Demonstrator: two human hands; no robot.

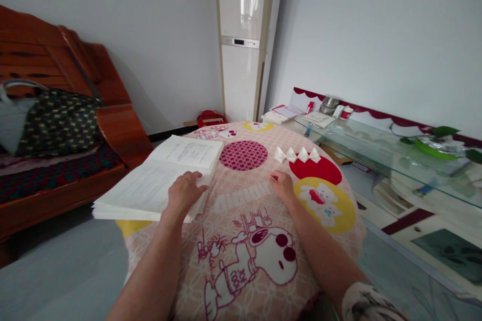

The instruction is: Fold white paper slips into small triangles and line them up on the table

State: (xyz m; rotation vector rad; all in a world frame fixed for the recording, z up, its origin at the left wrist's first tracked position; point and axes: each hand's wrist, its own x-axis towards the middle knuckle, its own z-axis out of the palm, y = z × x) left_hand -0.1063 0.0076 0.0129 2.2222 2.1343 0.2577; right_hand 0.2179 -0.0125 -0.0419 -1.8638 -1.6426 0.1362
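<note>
Pink tablecloth [278,210], open book [139,185] under the nearer left hand [184,193], loosely spread; right hand [284,185] looks pinched, can't tell on what.

The tablecloth [241,190] was pink with white lattice, red and yellow circles; the bench [113,130] was reddish brown, the bowl [437,149] bright green.

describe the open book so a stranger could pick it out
Find the round, pink-patterned table. On its left side, under the left hand, lies a thick open book with printed white pages. Unlike the small peaked papers, it lies broad and flat.
</note>
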